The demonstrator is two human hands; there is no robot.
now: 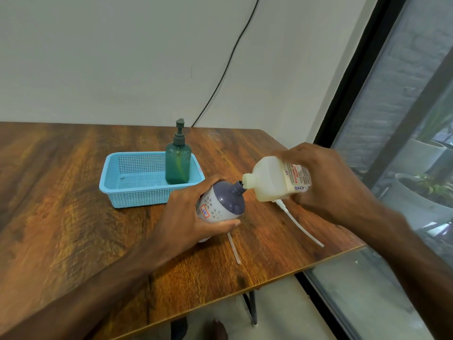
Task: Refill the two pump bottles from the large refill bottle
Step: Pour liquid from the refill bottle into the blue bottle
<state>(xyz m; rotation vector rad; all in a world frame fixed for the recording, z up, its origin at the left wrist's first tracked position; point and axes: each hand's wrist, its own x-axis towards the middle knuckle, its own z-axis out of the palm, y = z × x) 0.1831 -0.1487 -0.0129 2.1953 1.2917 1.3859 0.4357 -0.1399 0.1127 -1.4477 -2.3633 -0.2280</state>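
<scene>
Pouring step. Left hand (pixel 196 217) grips white-and-purple pump bottle (pixel 220 204), pump head off, neck tilted toward right. Right hand (pixel 326 182) wraps rear half of large refill bottle (pixel 272 180), tipped near horizontal, open mouth touching small bottle's neck. We hold mouths aligned, raise refill base slowly, watch narrow neck for overflow. Green pump bottle (pixel 178 165) stands in blue basket (pixel 137 195) just behind left hand, pump fitted, apparently not yet handled. Dip tubes (pixel 301 227) lie on table (pixel 73 192) beneath hands.

Teal pump bottle (pixel 178 165); blue mesh basket (pixel 137 198); cream refill bottle (pixel 269 182); purple-grey bottle (pixel 221 203), perhaps flowered.
</scene>
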